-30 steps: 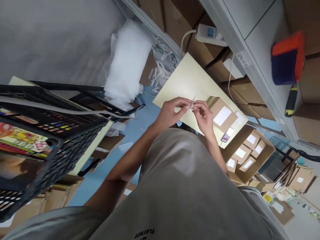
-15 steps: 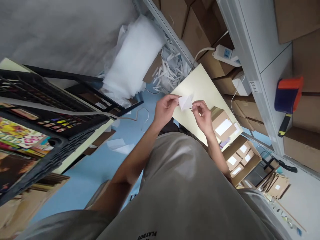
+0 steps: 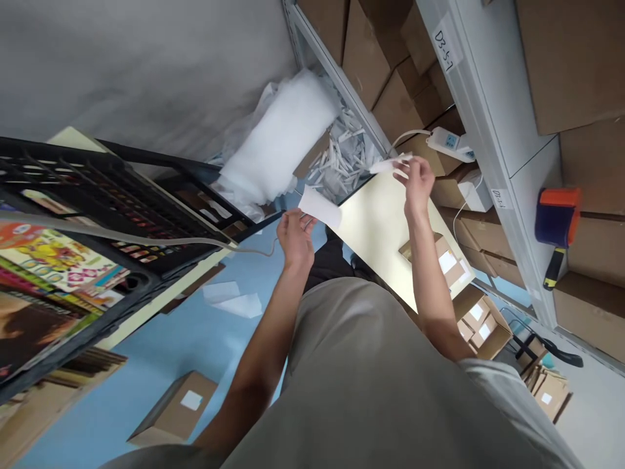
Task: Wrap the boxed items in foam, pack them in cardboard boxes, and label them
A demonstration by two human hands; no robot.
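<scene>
My left hand (image 3: 295,240) is out over the blue floor, left of the cream table (image 3: 374,208). Pinched in its fingers is a small white paper slip (image 3: 319,207), slightly curled. Above the table's far end, my right hand (image 3: 415,185) has a narrow white paper strip (image 3: 388,163) at its fingertips, pointing left. Motion blurs the strip a little. Just past it lies a heap of narrow white paper strips (image 3: 342,156) in clear plastic.
A thick white foam-like roll (image 3: 283,130) stands beyond my left hand. Black crates (image 3: 122,260) with books are at left. A small carton (image 3: 442,260) sits on the table. Shelves of cardboard boxes (image 3: 371,58) and a power strip (image 3: 449,143) line the right. Another carton (image 3: 176,407) rests on the floor.
My hands were close together over the table with white paper between them. Now they are apart: the left has moved left with a slip, the right away and to the right with a strip.
</scene>
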